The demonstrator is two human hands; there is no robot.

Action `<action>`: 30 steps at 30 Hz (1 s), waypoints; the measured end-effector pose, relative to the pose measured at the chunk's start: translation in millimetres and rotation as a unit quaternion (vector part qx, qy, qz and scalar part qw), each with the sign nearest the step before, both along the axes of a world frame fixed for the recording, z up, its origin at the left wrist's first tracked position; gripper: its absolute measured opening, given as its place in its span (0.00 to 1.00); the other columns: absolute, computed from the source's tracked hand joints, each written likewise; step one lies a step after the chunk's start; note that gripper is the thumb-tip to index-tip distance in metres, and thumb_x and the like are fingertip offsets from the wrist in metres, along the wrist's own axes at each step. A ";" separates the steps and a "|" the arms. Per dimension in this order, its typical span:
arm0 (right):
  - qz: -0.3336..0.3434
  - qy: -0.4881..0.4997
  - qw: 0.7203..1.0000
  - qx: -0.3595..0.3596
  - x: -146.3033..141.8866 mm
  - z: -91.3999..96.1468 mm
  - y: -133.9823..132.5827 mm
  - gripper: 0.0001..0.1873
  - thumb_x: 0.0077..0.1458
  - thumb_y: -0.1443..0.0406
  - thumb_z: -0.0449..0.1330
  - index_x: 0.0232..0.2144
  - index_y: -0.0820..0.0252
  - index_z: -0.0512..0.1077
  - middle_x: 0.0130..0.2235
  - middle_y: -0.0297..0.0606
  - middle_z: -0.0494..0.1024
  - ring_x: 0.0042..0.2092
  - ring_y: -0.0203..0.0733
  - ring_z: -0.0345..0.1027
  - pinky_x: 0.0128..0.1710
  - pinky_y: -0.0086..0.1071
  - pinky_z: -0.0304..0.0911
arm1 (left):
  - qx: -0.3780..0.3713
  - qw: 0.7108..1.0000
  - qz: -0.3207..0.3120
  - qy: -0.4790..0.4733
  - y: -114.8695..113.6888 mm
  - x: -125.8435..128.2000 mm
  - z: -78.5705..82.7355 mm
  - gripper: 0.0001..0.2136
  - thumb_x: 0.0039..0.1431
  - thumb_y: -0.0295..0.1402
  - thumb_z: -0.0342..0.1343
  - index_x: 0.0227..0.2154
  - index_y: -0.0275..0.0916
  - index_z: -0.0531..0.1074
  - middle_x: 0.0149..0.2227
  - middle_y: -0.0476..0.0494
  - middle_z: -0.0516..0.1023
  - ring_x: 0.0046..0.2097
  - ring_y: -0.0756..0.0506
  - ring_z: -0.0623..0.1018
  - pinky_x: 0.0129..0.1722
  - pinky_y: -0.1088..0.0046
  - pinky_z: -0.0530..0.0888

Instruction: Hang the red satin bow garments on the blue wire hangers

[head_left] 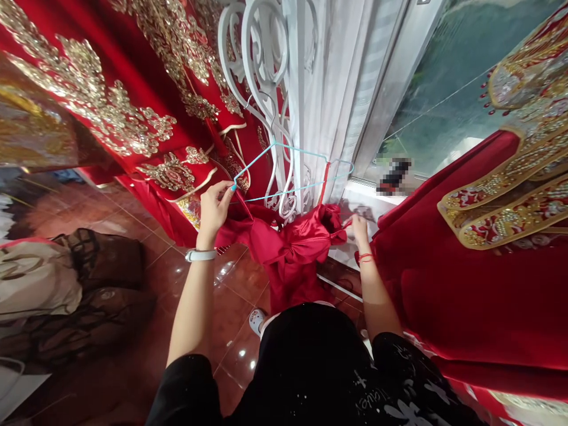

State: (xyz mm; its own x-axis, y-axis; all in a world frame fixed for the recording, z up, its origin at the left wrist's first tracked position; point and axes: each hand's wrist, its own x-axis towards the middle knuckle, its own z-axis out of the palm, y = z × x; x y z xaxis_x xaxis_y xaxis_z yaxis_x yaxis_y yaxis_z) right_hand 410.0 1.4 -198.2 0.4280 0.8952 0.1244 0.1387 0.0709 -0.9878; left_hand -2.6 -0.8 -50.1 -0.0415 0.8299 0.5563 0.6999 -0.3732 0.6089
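Note:
A light blue wire hanger hangs in front of me, with a red satin garment drooping from it by thin red straps. My left hand, a white band on its wrist, pinches the hanger's left end together with the garment's strap. My right hand, with a red string round the wrist, is closed on the thin strap at the garment's right side. The garment bunches between both hands and falls towards the floor.
Red gowns with gold embroidery hang at the left, another at the right. A white ornate metal rack and white curtain stand behind the hanger, beside a window. Brown glossy floor tiles lie below; dark fabric is piled at left.

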 end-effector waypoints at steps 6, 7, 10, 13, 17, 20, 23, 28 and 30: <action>0.017 0.111 0.977 0.183 23.1 65.1 13.9 0.18 0.58 0.52 0.57 0.36 0.57 0.80 0.41 0.44 0.86 0.48 0.49 0.83 0.54 0.48 0.77 | -0.004 1.000 -0.002 0.002 7.6 -3.2 -10.8 0.17 0.68 0.48 0.54 0.41 0.41 0.80 0.41 0.41 0.83 0.43 0.41 0.77 0.52 0.62 0.71; 0.021 0.090 0.974 0.208 24.6 77.5 16.7 0.17 0.56 0.53 0.61 0.38 0.58 0.81 0.41 0.43 0.86 0.49 0.50 0.83 0.56 0.49 0.76 | -0.008 1.000 0.000 0.006 8.5 -3.8 -10.9 0.17 0.68 0.48 0.54 0.42 0.41 0.80 0.41 0.41 0.83 0.43 0.41 0.76 0.53 0.61 0.71; 0.022 0.001 0.969 0.245 26.4 112.6 25.5 0.14 0.51 0.56 0.69 0.37 0.59 0.84 0.38 0.40 0.86 0.49 0.51 0.83 0.60 0.50 0.74 | -0.018 1.000 -0.003 0.001 10.3 -4.7 -10.6 0.17 0.68 0.48 0.54 0.42 0.42 0.80 0.42 0.42 0.83 0.44 0.41 0.76 0.55 0.60 0.70; 0.057 -0.079 0.965 0.242 24.0 143.1 33.9 0.13 0.53 0.55 0.69 0.35 0.59 0.84 0.35 0.39 0.85 0.46 0.50 0.83 0.56 0.49 0.76 | -0.031 0.999 -0.032 -0.015 11.2 -3.5 -9.6 0.19 0.67 0.51 0.54 0.40 0.41 0.81 0.42 0.42 0.84 0.43 0.41 0.76 0.56 0.60 0.70; 0.136 -0.224 0.937 0.231 12.5 175.0 40.9 0.11 0.61 0.60 0.64 0.37 0.59 0.84 0.38 0.39 0.84 0.47 0.46 0.80 0.54 0.45 0.75 | -0.044 0.996 -0.074 -0.039 10.4 2.9 -10.8 0.22 0.65 0.54 0.55 0.38 0.39 0.81 0.40 0.41 0.84 0.43 0.41 0.78 0.54 0.62 0.72; 0.146 -0.305 0.915 0.221 2.3 187.6 41.8 0.10 0.62 0.65 0.61 0.38 0.58 0.83 0.40 0.39 0.84 0.48 0.45 0.78 0.56 0.45 0.73 | -0.042 0.995 -0.074 -0.048 7.4 8.7 -14.4 0.22 0.65 0.53 0.55 0.39 0.38 0.81 0.38 0.41 0.83 0.41 0.41 0.78 0.50 0.63 0.73; 0.131 -0.371 0.896 0.205 -5.1 191.0 35.3 0.13 0.58 0.68 0.62 0.45 0.55 0.80 0.45 0.40 0.83 0.52 0.50 0.75 0.63 0.56 0.67 | -0.031 0.997 -0.058 -0.049 4.4 10.9 -18.3 0.21 0.65 0.52 0.54 0.38 0.39 0.81 0.37 0.42 0.83 0.40 0.42 0.77 0.49 0.63 0.73; 0.098 -0.427 0.879 0.185 -18.3 190.8 7.0 0.36 0.48 0.76 0.60 0.59 0.46 0.70 0.70 0.43 0.66 0.71 0.63 0.56 0.70 0.76 0.43 | -0.014 0.998 -0.043 -0.052 3.4 9.7 -22.6 0.20 0.66 0.53 0.54 0.39 0.40 0.81 0.37 0.41 0.82 0.39 0.41 0.77 0.48 0.61 0.74; 0.074 -0.405 0.883 0.224 -32.9 188.2 -5.0 0.37 0.46 0.77 0.58 0.59 0.49 0.69 0.70 0.45 0.65 0.73 0.60 0.53 0.72 0.71 0.45 | -0.010 0.998 -0.040 -0.049 2.5 10.8 -23.5 0.20 0.67 0.52 0.54 0.41 0.41 0.81 0.37 0.40 0.81 0.40 0.40 0.77 0.50 0.59 0.74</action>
